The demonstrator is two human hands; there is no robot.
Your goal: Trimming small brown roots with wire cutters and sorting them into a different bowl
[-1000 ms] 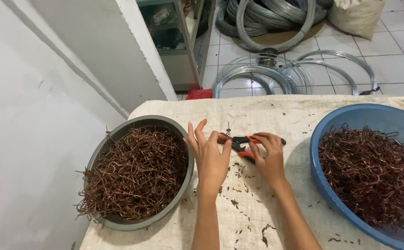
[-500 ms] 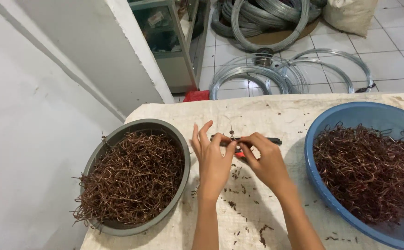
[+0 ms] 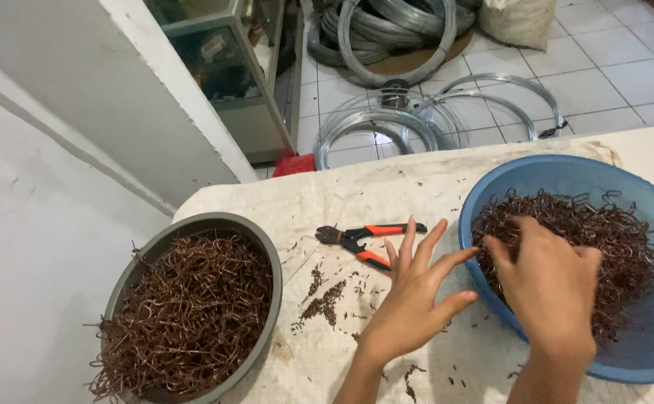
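My right hand (image 3: 550, 288) reaches into the blue basin (image 3: 491, 187) on the right and rests on the pile of rusty bent wire pieces (image 3: 611, 232); whether its fingers grip any cannot be seen. Beside the basin's rim hovers my left hand (image 3: 417, 295), fingers spread and empty. Orange-handled pliers (image 3: 368, 238) lie on the cloth-covered table just beyond my left fingertips. At the left stands a grey basin (image 3: 267, 247) heaped with similar brown wire pieces (image 3: 184, 314).
Small wire offcuts (image 3: 325, 299) are scattered on the white table cover (image 3: 357, 187). Coils of grey wire (image 3: 409, 112) lie on the tiled floor past the table. A glass cabinet (image 3: 229, 67) and a white wall stand at the left.
Both hands let go of the pliers, which now lie on the table. My right hand moved right into the blue basin, and my left hand followed toward its rim.
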